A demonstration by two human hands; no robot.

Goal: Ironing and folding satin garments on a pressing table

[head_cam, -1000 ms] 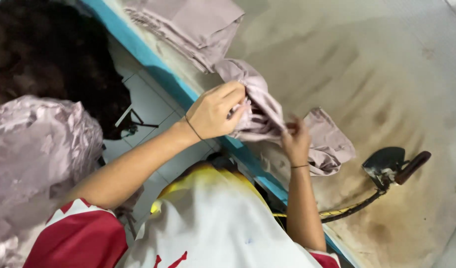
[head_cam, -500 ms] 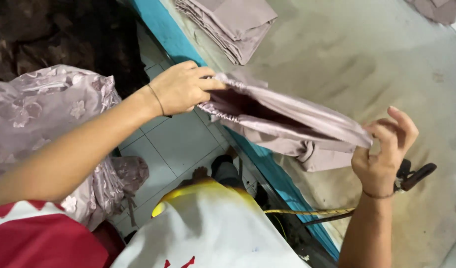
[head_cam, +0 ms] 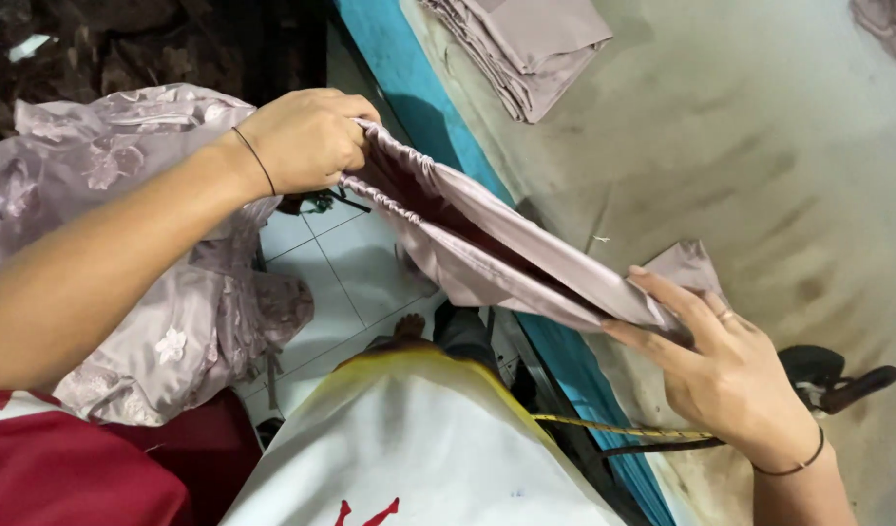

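Observation:
I hold a mauve satin garment [head_cam: 496,253] with a gathered elastic edge, stretched flat in the air between both hands. My left hand [head_cam: 306,136] grips the gathered end above the floor tiles. My right hand [head_cam: 730,375] pinches the other end over the ironing table [head_cam: 740,175], fingers extended along the cloth. The garment's opening gapes between the two layers.
A stack of folded mauve pieces [head_cam: 526,44] lies at the table's far side. A black iron [head_cam: 838,380] with a yellow cord [head_cam: 623,429] sits by my right wrist. A heap of mauve lace fabric [head_cam: 165,292] rests at left. The table has a blue edge [head_cam: 409,88].
The bunched garment was pulled apart: my left hand moved left and up, my right hand moved right, stretching the cloth flat between them.

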